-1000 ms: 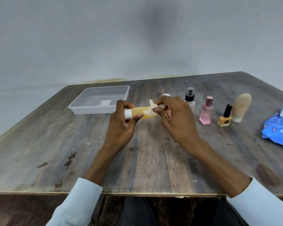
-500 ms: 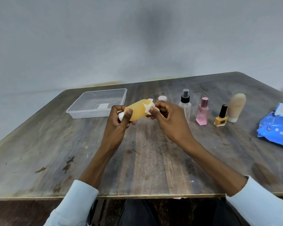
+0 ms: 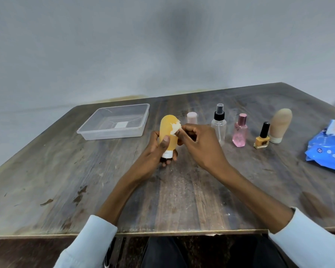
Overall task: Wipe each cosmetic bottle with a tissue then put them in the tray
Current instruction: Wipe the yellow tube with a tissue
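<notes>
Orange and held cap-down above the worktop [image 3: 182,200], the squeeze bottle [image 3: 168,130] sits upright in the left hand [image 3: 159,151], whose grip is wrapped round its lower body, while the right hand [image 3: 199,146] pinches a small wad of tissue [image 3: 175,128] against its upper side. Wiping of bottle 1 looks to be under way, with nothing yet in the clear tray [image 3: 116,122]. Next, I judge, comes carrying it left to the tray, with 5 more bottles waiting in a row.
</notes>
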